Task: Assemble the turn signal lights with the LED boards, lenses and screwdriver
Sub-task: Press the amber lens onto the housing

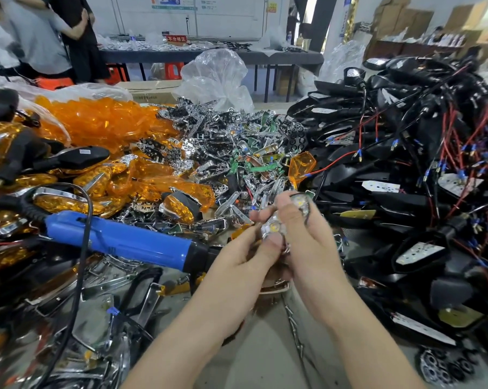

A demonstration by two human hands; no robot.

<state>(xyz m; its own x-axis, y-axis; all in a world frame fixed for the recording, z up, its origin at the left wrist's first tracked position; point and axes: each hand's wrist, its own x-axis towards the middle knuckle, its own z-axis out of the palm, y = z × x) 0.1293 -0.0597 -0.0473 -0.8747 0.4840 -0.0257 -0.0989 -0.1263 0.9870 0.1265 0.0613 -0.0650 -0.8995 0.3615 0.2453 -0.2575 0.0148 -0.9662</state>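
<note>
Pinches a chrome LED board (274,228) between left hand (244,249) and right hand (307,242), both curled round it, above the desk (265,349). Just left of the left hand, blue screwdriver (125,240); beyond, orange lenses (97,122); right, black wired housings (405,169).

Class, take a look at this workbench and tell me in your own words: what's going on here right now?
A person holds a small chrome LED part in both hands above a crowded bench. The left hand pinches its lower end and the right hand grips its upper end. The blue electric screwdriver lies untouched to the left. Orange lenses are heaped behind it, and black housings with wires are piled on the right.
</note>
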